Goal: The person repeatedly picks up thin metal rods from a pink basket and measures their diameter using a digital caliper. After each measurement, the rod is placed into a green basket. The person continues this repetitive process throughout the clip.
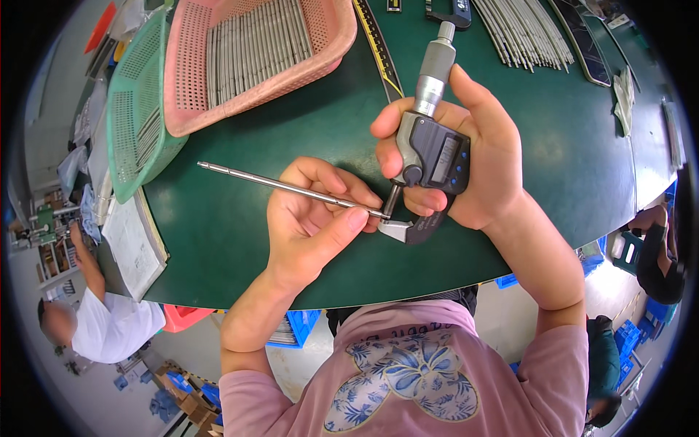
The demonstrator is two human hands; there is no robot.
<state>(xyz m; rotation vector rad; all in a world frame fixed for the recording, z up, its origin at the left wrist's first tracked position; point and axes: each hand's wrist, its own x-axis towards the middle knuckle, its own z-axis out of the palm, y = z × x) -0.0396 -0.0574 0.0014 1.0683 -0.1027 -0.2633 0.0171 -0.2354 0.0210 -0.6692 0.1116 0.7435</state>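
My left hand (309,218) pinches a thin metal rod (269,183) between thumb and fingers; the rod points up and to the left. Its near end sits in the jaws of a grey digital micrometer (429,156). My right hand (477,156) grips the micrometer's frame, with the thimble sticking up past my thumb and fingers. Both hands hover over the dark green table (240,240).
A pink basket (331,44) full of metal rods stands at the back, a green basket (131,124) of rods beside it on the left. More rods (520,33) lie at the back right. A notebook (135,244) rests at the table's left edge. A person in white (109,328) sits lower left.
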